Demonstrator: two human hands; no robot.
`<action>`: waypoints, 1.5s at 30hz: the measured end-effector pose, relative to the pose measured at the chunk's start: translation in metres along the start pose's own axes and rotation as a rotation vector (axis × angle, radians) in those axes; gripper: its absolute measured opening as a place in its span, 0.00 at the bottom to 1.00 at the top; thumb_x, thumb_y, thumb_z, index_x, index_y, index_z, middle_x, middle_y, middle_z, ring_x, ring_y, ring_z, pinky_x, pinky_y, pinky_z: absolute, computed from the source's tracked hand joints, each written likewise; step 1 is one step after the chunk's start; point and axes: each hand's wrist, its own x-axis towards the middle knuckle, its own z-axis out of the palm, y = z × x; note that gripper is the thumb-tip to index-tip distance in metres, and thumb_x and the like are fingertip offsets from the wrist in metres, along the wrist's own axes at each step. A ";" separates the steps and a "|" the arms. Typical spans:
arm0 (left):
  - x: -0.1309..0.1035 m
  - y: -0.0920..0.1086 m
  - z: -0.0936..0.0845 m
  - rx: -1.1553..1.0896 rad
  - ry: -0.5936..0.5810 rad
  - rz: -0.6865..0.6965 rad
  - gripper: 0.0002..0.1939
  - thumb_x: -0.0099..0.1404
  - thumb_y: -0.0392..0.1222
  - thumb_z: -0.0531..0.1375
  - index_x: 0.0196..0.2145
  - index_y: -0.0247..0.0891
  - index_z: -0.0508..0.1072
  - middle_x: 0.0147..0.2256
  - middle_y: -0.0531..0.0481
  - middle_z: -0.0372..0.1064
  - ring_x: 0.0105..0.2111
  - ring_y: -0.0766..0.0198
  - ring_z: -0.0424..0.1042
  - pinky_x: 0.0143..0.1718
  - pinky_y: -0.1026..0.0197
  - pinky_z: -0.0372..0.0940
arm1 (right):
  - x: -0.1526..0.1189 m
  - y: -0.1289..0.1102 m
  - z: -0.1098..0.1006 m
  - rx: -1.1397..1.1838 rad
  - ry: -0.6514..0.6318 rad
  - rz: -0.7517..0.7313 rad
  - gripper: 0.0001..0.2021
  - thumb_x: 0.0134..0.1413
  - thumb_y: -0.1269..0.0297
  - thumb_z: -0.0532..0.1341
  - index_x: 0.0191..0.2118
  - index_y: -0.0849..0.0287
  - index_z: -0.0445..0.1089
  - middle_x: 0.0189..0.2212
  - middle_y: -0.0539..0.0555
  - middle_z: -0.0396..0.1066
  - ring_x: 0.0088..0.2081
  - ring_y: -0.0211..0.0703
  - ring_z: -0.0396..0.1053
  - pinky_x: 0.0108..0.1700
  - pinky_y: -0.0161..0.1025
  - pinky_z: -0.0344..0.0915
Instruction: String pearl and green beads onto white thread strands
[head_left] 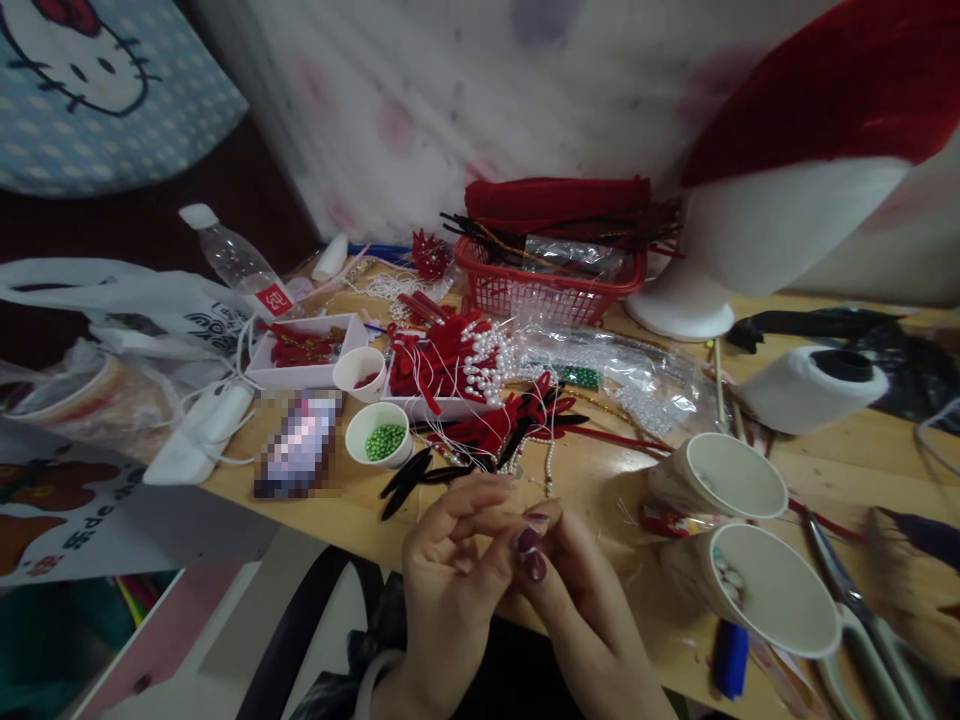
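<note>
Low over the table's front edge, my left hand (456, 575) and my right hand (581, 590) meet at the fingertips. Thumbs and fingers of both are pinched together; whatever lies between them is too small or hidden to make out. Just beyond the fingertips hangs or lies a strand of small pearl beads (548, 465). Behind it are red and black fuzzy flower pieces (487, 432) with loose white threads. A paper cup of green beads (379, 436) stands to the left of them. Farther back, a white box (442, 406) holds red fuzzy pieces and pearl-tipped stems.
Two paper cups (716, 478) stand at the right, one with a few beads, beside scissors (862, 610). A red basket (551, 280), a thread cone (814, 390) and a white mannequin head (780, 230) are behind. A phone (298, 445) and a plastic bottle (236, 260) are left.
</note>
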 end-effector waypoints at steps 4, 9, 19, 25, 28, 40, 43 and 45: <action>-0.001 0.000 -0.001 -0.049 -0.038 -0.065 0.13 0.52 0.44 0.77 0.36 0.43 0.84 0.36 0.51 0.83 0.31 0.68 0.81 0.36 0.72 0.73 | -0.001 0.000 0.004 -0.006 0.027 -0.071 0.10 0.74 0.58 0.54 0.39 0.50 0.67 0.31 0.45 0.66 0.33 0.32 0.67 0.36 0.25 0.65; 0.000 0.005 0.007 -0.170 0.000 -0.178 0.13 0.50 0.46 0.78 0.33 0.43 0.84 0.28 0.53 0.82 0.29 0.68 0.81 0.35 0.72 0.73 | -0.001 -0.003 0.004 -0.044 0.110 -0.153 0.12 0.74 0.59 0.55 0.36 0.52 0.68 0.26 0.45 0.65 0.26 0.32 0.61 0.28 0.27 0.59; 0.001 0.008 0.001 -0.099 -0.201 -0.235 0.10 0.57 0.52 0.74 0.34 0.48 0.86 0.40 0.50 0.84 0.44 0.64 0.81 0.46 0.72 0.71 | 0.001 -0.003 0.003 -0.061 0.158 -0.162 0.12 0.74 0.61 0.54 0.35 0.53 0.66 0.25 0.44 0.59 0.24 0.33 0.54 0.24 0.30 0.53; 0.002 0.010 0.003 -0.052 -0.188 -0.234 0.07 0.57 0.51 0.74 0.31 0.49 0.86 0.35 0.49 0.84 0.39 0.64 0.82 0.43 0.71 0.72 | 0.001 -0.007 0.002 -0.080 0.106 -0.174 0.12 0.74 0.61 0.54 0.35 0.53 0.65 0.27 0.44 0.63 0.27 0.32 0.60 0.28 0.28 0.57; 0.003 0.008 0.002 -0.027 -0.184 -0.223 0.08 0.56 0.51 0.74 0.31 0.49 0.86 0.37 0.49 0.84 0.41 0.62 0.82 0.45 0.70 0.72 | 0.001 -0.007 0.002 -0.092 0.109 -0.165 0.12 0.74 0.61 0.54 0.35 0.53 0.66 0.27 0.44 0.64 0.27 0.33 0.60 0.28 0.28 0.58; 0.003 0.009 0.002 -0.063 -0.205 -0.232 0.07 0.59 0.48 0.73 0.29 0.44 0.85 0.38 0.49 0.81 0.43 0.62 0.79 0.45 0.66 0.71 | 0.000 -0.010 -0.003 -0.095 0.045 -0.112 0.07 0.73 0.60 0.56 0.43 0.49 0.71 0.35 0.47 0.73 0.37 0.37 0.70 0.40 0.32 0.65; 0.003 0.008 0.000 -0.036 -0.219 -0.195 0.07 0.60 0.48 0.72 0.30 0.45 0.84 0.44 0.50 0.79 0.48 0.62 0.76 0.50 0.66 0.68 | 0.004 -0.012 -0.007 -0.095 0.054 -0.149 0.09 0.72 0.59 0.57 0.49 0.45 0.75 0.44 0.49 0.75 0.49 0.41 0.70 0.53 0.36 0.63; 0.004 0.006 -0.002 -0.012 -0.235 -0.163 0.06 0.60 0.47 0.72 0.29 0.45 0.84 0.46 0.51 0.77 0.50 0.63 0.75 0.51 0.66 0.67 | 0.006 -0.013 -0.010 -0.041 0.066 -0.155 0.10 0.72 0.58 0.58 0.46 0.45 0.78 0.43 0.49 0.75 0.49 0.42 0.70 0.53 0.37 0.63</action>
